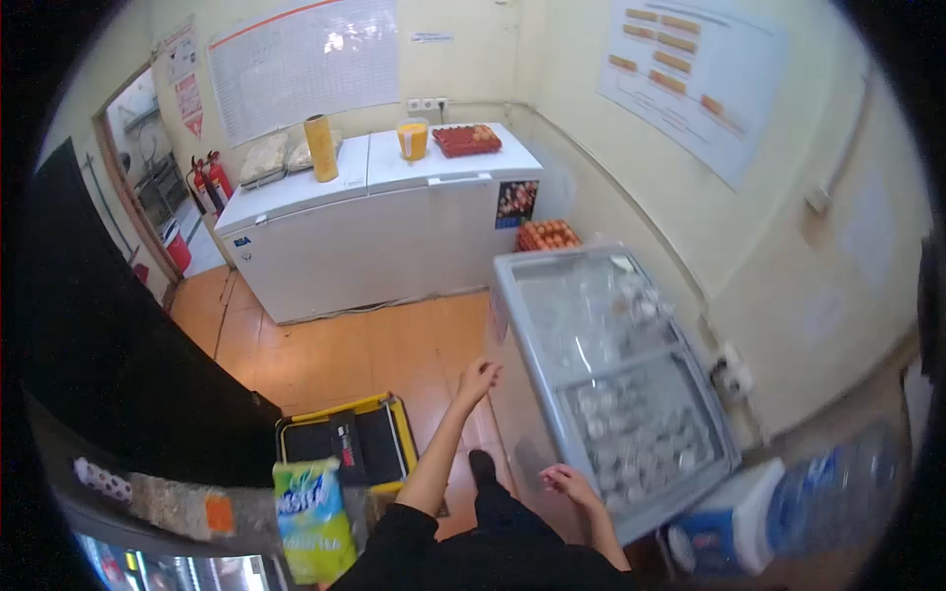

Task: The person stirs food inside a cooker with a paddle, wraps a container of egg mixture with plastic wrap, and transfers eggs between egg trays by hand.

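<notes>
My left hand (480, 379) hangs over the tiled floor, fingers loosely curled and a little apart, with nothing visible in it. Lower and to the right, my right hand (569, 483) is beside the glass-topped chest freezer (540, 379), fingers bent and apart, holding nothing I can see. Whether it touches the freezer side, I cannot tell. Under the glass lie many small round-topped items (641, 433), blurred. Left of my left forearm is a yellow-edged black platform cart (379, 438). A green and blue Nestea pouch (313, 522) stands nearer to me.
A long white chest freezer (374, 251) stands against the far wall. On it are a wrap roll (320, 148), a yellow tub (412, 141) and a red egg tray (466, 141). More eggs (548, 234) sit behind the glass-topped freezer. A water bottle (833, 497) lies at lower right.
</notes>
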The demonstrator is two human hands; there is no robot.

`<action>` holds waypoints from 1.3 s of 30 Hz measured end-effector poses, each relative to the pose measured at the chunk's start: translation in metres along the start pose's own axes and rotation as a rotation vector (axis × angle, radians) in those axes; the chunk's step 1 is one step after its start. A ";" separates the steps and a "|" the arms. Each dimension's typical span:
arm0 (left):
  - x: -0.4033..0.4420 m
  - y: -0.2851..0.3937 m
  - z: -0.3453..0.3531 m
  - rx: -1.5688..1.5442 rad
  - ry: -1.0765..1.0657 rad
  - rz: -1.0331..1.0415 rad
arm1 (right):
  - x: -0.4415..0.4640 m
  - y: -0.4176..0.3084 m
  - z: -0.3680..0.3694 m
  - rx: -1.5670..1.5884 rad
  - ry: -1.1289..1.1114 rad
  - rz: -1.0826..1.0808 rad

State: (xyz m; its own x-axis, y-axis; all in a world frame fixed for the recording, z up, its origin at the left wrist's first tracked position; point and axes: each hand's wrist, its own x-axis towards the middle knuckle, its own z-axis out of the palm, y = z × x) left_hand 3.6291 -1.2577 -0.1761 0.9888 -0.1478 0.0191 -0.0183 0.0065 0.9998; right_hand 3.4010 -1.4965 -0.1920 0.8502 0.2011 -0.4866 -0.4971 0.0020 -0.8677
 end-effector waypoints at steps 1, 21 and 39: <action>0.030 -0.025 -0.013 0.070 0.069 -0.099 | 0.042 -0.025 -0.012 0.038 -0.067 -0.042; 0.495 -0.080 -0.396 0.622 0.615 0.113 | 0.727 -0.433 0.134 -0.294 -0.304 -0.289; 0.832 0.252 -0.656 1.533 1.103 0.371 | 1.079 -0.785 0.108 -0.908 0.126 -1.052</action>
State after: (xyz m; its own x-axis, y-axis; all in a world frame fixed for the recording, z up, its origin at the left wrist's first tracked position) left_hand 4.5442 -0.7307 0.0897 0.5363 0.2572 0.8039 0.2943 -0.9496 0.1075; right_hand 4.6893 -1.1750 -0.0251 0.7840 0.4135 0.4629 0.6205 -0.5428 -0.5660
